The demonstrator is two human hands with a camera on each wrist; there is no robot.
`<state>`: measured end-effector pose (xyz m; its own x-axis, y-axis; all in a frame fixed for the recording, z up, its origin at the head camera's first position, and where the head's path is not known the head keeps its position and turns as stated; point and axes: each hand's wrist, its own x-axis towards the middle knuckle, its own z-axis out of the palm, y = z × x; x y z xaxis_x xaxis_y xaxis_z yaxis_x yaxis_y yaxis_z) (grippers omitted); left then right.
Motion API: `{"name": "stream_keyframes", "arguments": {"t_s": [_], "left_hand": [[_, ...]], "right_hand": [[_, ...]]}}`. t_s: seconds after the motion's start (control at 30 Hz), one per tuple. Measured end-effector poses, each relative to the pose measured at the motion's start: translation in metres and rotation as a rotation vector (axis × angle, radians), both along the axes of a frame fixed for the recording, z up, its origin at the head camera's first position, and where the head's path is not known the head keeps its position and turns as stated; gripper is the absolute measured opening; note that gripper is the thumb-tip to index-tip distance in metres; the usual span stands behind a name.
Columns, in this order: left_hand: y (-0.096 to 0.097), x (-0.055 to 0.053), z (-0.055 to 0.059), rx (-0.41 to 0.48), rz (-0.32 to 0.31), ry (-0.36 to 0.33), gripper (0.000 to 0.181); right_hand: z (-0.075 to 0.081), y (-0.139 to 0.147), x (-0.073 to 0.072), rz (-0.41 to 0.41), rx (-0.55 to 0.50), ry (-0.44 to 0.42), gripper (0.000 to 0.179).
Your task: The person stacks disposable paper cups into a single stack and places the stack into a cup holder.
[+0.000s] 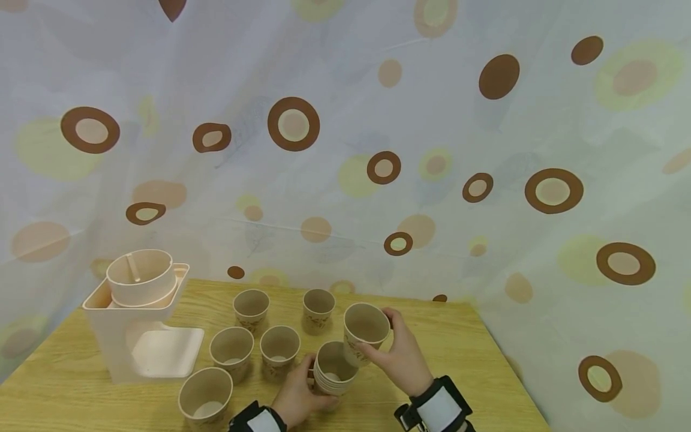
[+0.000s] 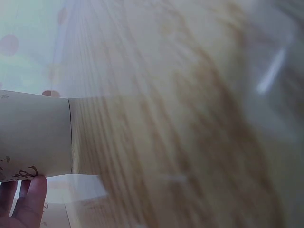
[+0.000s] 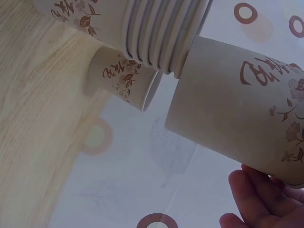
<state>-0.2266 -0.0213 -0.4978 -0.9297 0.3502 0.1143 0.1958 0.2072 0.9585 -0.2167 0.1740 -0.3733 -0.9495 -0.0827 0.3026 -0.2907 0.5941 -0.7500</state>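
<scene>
My left hand (image 1: 297,397) grips a stack of nested paper cups (image 1: 330,361) at the front middle of the table. Several layered rims of this stack (image 3: 161,33) show in the right wrist view. A single paper cup (image 1: 363,327), mouth up and slightly tilted, is held by my right hand (image 1: 403,359) between thumb and fingers. It is raised just right of the stack, overlapping its rim in the head view. Brown writing and flowers decorate the single cup (image 3: 237,104). In the left wrist view, left-hand fingers (image 2: 32,202) lie along a cup wall.
Several single paper cups, such as one cup (image 1: 279,345), stand mouth up left of and behind the stack. A cream-coloured appliance (image 1: 116,342) with a round top container (image 1: 143,285) stands at the left. Behind the wooden table (image 1: 453,372) hangs a dotted curtain (image 1: 345,126).
</scene>
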Motion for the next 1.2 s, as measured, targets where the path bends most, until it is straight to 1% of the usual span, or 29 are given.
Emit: {"name": "stream_keyframes", "arguments": {"t_s": [0.13, 0.33, 0.53, 0.6, 0.83, 1.07, 1.2], "left_hand": [[0.0, 0.0, -0.001, -0.014, 0.002, 0.02, 0.071], [0.001, 0.0, -0.001, -0.028, 0.005, 0.041, 0.071], [0.0, 0.001, 0.001, -0.003, -0.014, -0.004, 0.074], [-0.001, 0.001, 0.002, 0.009, -0.02, -0.019, 0.074], [0.0, 0.001, 0.001, 0.003, -0.008, -0.004, 0.073], [0.0, 0.001, 0.001, 0.009, -0.009, -0.001, 0.073], [-0.001, 0.0, 0.001, 0.004, -0.013, 0.001, 0.072]], "right_hand": [[-0.001, -0.003, 0.002, 0.015, 0.0, 0.019, 0.064], [-0.002, -0.009, 0.003, 0.051, 0.004, 0.008, 0.064], [-0.004, -0.017, 0.005, 0.098, 0.016, 0.008, 0.064], [-0.005, -0.018, 0.005, 0.118, 0.026, -0.001, 0.064], [-0.005, -0.021, 0.009, 0.197, 0.02, -0.062, 0.064], [-0.005, -0.021, 0.009, 0.216, 0.007, -0.075, 0.065], [-0.007, -0.018, 0.008, 0.235, -0.007, -0.113, 0.066]]}}
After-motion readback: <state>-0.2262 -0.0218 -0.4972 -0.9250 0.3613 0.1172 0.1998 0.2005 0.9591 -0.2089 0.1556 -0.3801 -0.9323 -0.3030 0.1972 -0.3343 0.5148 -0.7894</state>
